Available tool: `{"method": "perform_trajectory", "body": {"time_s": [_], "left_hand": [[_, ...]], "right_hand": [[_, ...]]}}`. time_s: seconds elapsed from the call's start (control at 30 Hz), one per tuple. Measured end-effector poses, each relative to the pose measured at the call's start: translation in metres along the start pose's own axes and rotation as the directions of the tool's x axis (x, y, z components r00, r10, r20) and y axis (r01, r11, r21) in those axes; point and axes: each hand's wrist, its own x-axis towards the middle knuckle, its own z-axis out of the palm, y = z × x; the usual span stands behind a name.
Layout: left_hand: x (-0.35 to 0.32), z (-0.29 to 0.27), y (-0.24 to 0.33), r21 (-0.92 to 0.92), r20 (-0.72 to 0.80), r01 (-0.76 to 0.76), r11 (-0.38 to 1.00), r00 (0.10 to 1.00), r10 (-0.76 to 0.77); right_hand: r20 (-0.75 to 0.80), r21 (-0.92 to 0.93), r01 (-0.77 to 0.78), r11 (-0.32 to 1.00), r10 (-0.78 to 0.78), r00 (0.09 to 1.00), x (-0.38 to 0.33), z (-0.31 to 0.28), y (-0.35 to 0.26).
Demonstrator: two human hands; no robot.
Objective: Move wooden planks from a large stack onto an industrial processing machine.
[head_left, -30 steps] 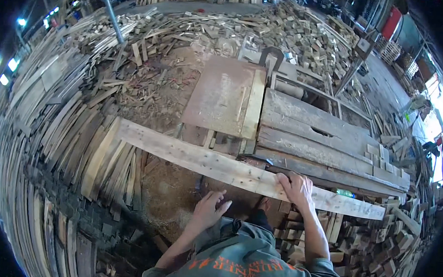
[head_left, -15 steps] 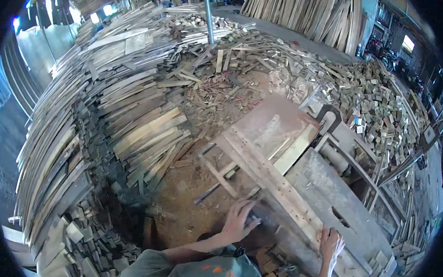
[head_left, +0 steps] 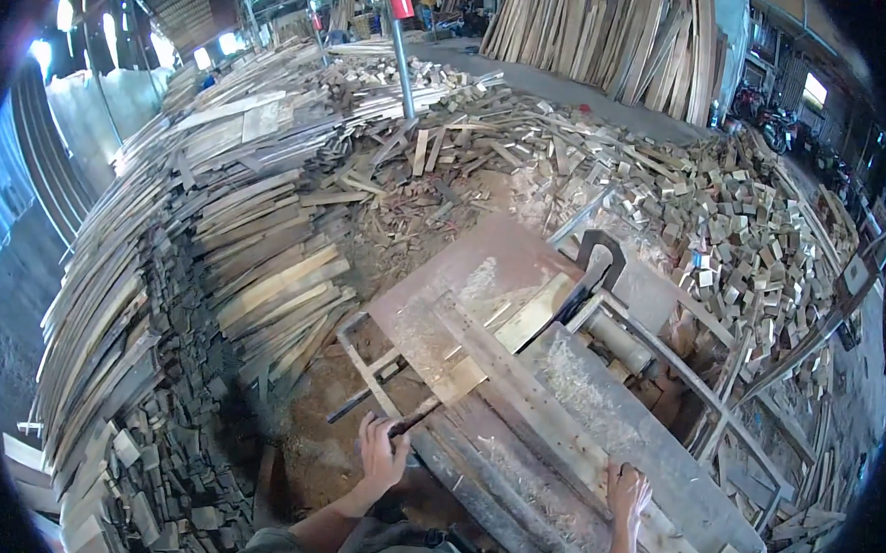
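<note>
At the near left edge of a saw bench, my left hand (head_left: 383,458) has its fingers closed round the end of a dark stick (head_left: 418,413). The stick's far end meets a small pale wood piece (head_left: 462,380) on the bench. My right hand (head_left: 629,490) is curled over a long wooden board (head_left: 542,401) with dark spots, which runs diagonally across the bench. Its fingertips are partly hidden. A reddish-brown panel (head_left: 424,294) lies beyond the board, and a dark curved guard (head_left: 601,255) rises beside a pale strip (head_left: 533,317).
A grey panel with sawdust (head_left: 622,398) covers the bench's right side. A metal frame (head_left: 366,371) sticks out at left. Stacked planks (head_left: 267,202) fill the left, and heaped offcuts (head_left: 742,217) the right. A post (head_left: 400,64) stands at the back.
My left hand has moved left, and its fingers now close round the dark stick. The view has shifted. The long board now lies farther across the reddish-brown panel, with my right hand still on it.
</note>
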Motion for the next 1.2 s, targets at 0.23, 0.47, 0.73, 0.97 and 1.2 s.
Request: {"method": "perform_trajectory", "body": {"time_s": [0.23, 0.47, 0.73, 0.97, 1.2], "left_hand": [[-0.007, 0.002, 0.005, 0.026, -0.051, 0.030, 0.999, 0.998, -0.029], [-0.004, 0.004, 0.017, 0.052, -0.046, 0.091, 0.994, 0.995, -0.089], [-0.005, 0.009, 0.014, 0.057, -0.071, 0.097, 0.994, 0.993, -0.093], [-0.006, 0.012, 0.013, 0.102, -0.085, 0.106, 0.989, 0.992, -0.098], [-0.002, 0.014, 0.016, 0.081, -0.091, 0.108, 0.991, 0.991, -0.100]], "right_hand": [[0.111, -0.043, -0.009, 0.999, 0.013, 0.994, 0.015, 0.012, 0.031], [0.144, -0.014, 0.013, 1.000, -0.011, 0.990, 0.026, 0.018, 0.046], [0.163, -0.023, -0.016, 1.000, 0.020, 0.986, 0.030, 0.030, 0.058], [0.188, -0.026, -0.013, 1.000, 0.017, 0.982, 0.040, 0.048, 0.071], [0.177, -0.027, -0.001, 1.000, 0.005, 0.984, 0.047, 0.052, 0.075]]}}
